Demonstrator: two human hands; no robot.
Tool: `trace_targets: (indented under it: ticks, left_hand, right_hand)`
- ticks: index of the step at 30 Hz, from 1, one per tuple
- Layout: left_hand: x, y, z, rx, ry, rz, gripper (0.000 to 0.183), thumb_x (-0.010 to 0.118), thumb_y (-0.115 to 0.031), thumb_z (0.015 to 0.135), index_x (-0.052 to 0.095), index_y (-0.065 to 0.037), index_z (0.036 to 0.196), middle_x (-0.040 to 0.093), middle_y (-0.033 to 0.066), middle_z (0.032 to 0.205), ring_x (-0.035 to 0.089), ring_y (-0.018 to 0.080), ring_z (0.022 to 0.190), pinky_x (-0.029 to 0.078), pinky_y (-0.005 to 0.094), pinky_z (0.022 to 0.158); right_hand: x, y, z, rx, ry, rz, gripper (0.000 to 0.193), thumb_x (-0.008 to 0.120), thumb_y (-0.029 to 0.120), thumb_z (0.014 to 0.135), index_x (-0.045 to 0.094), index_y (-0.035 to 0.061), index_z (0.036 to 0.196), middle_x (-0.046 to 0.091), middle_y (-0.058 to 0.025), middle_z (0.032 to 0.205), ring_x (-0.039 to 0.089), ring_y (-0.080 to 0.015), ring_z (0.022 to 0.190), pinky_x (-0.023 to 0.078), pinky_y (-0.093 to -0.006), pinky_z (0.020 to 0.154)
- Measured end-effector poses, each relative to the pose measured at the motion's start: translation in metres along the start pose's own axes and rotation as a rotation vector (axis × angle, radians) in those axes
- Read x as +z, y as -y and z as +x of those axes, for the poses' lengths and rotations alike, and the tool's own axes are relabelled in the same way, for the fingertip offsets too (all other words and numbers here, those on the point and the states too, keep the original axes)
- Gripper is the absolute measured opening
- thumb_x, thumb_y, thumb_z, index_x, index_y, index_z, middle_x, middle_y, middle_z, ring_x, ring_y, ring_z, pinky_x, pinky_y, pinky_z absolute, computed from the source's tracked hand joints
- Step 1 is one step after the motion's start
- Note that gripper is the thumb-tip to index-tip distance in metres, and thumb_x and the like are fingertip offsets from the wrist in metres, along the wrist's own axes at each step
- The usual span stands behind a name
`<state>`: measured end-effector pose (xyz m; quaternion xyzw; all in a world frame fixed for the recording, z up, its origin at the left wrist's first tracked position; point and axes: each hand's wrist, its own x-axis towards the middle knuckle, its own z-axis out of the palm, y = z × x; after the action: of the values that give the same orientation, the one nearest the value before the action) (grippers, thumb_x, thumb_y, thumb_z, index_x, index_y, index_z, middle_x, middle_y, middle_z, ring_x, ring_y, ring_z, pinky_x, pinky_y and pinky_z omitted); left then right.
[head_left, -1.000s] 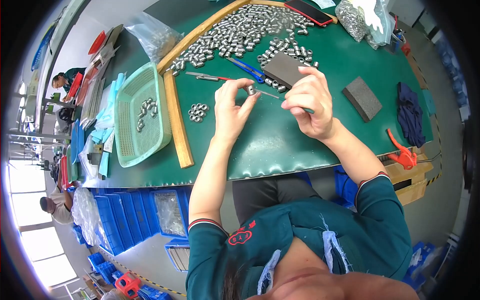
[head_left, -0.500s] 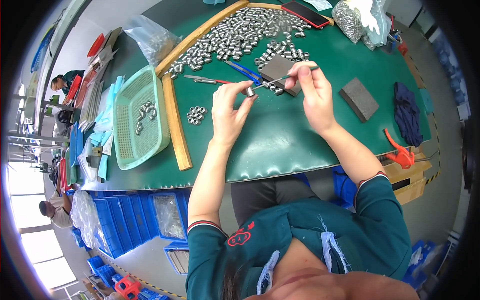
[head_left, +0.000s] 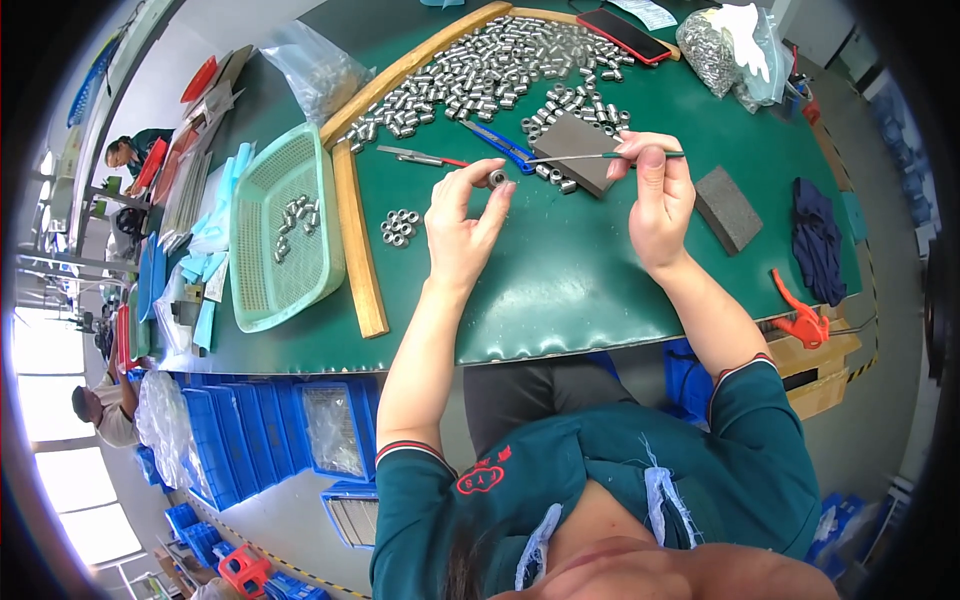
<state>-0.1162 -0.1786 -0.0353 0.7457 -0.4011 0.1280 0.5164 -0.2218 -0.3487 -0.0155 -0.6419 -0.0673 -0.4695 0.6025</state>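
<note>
Between the thumb and fingers of my left hand (head_left: pixel 462 222) is a small metal sleeve (head_left: pixel 497 178), its round end showing. My right hand (head_left: pixel 660 205) pinches the dark green handle of a slim rod-like tool (head_left: pixel 575 157), whose thin tip points left and stands apart from the sleeve. Beneath the tool lies a grey-brown block (head_left: pixel 572 150) with several loose sleeves around it. A blue-handled cutter or knife (head_left: pixel 500 145) rests just beyond my left hand, beside a red and silver pen-like tool (head_left: pixel 420 157). Left of my left hand sits a small cluster of sleeves (head_left: pixel 400 227).
A large pile of sleeves (head_left: pixel 480 75) lies inside wooden strips (head_left: pixel 360 250). At left stands a pale green basket (head_left: pixel 285 235) with several sleeves. To the right are a dark grey block (head_left: pixel 728 210), navy cloth (head_left: pixel 818 240) and an orange-handled tool (head_left: pixel 800 315). A phone (head_left: pixel 625 35) lies at the back.
My right hand has moved right, drawing the tool's tip away from the sleeve. In my left hand the sleeve has turned so its round opening shows.
</note>
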Motion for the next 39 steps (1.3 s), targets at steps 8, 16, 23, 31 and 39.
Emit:
trace_targets:
  ticks: [8, 16, 23, 31, 39]
  left_hand:
    - [0.001, -0.004, 0.002, 0.082, -0.033, 0.017, 0.025, 0.073, -0.014, 0.077, 0.065, -0.009, 0.1, 0.064, 0.0013, 0.08, 0.06, 0.0169, 0.077, 0.041, 0.0301, 0.079]
    - [0.002, -0.002, 0.001, 0.216, -0.033, 0.185, 0.029, 0.077, -0.019, 0.071, 0.066, -0.013, 0.097, 0.062, 0.0004, 0.085, 0.057, 0.0189, 0.084, 0.039, 0.0325, 0.08]
    - [-0.003, 0.0, 0.003, 0.295, -0.08, 0.269, 0.032, 0.077, -0.012, 0.071, 0.066, -0.012, 0.101, 0.062, 0.0035, 0.096, 0.056, 0.021, 0.092, 0.04, 0.0328, 0.084]
    - [-0.002, 0.0, 0.002, 0.288, -0.079, 0.207, 0.032, 0.079, -0.017, 0.066, 0.067, -0.014, 0.095, 0.061, 0.0011, 0.093, 0.056, 0.0203, 0.09, 0.039, 0.0347, 0.084]
    - [0.003, -0.004, 0.002, 0.322, -0.057, 0.161, 0.033, 0.08, -0.019, 0.065, 0.067, -0.014, 0.095, 0.06, 0.0012, 0.096, 0.055, 0.0211, 0.094, 0.038, 0.0354, 0.084]
  right_hand:
    - [-0.007, -0.002, 0.002, -0.32, 0.122, -0.227, 0.017, 0.044, 0.019, 0.099, 0.054, 0.0069, 0.094, 0.058, -0.0022, 0.077, 0.057, -0.0122, 0.069, 0.04, -0.0363, 0.09]
    - [-0.003, 0.012, 0.004, -0.484, 0.256, -0.456, 0.008, 0.057, 0.02, 0.091, 0.057, 0.0121, 0.089, 0.06, 0.0023, 0.072, 0.057, -0.0161, 0.069, 0.04, -0.0401, 0.09]
    - [-0.006, 0.012, 0.004, -0.587, 0.254, -0.51, 0.01, 0.062, 0.024, 0.087, 0.058, 0.0142, 0.089, 0.06, 0.0034, 0.074, 0.056, -0.0164, 0.07, 0.041, -0.0421, 0.09]
    - [-0.002, 0.015, -0.002, -0.557, 0.284, -0.428, 0.013, 0.059, 0.028, 0.09, 0.058, 0.0156, 0.09, 0.06, 0.0046, 0.073, 0.055, -0.0161, 0.072, 0.041, -0.0433, 0.091]
    - [0.002, 0.008, 0.0, -0.48, 0.358, -0.429, 0.011, 0.066, 0.022, 0.083, 0.06, 0.0146, 0.088, 0.061, 0.0038, 0.077, 0.056, -0.0167, 0.072, 0.044, -0.0436, 0.089]
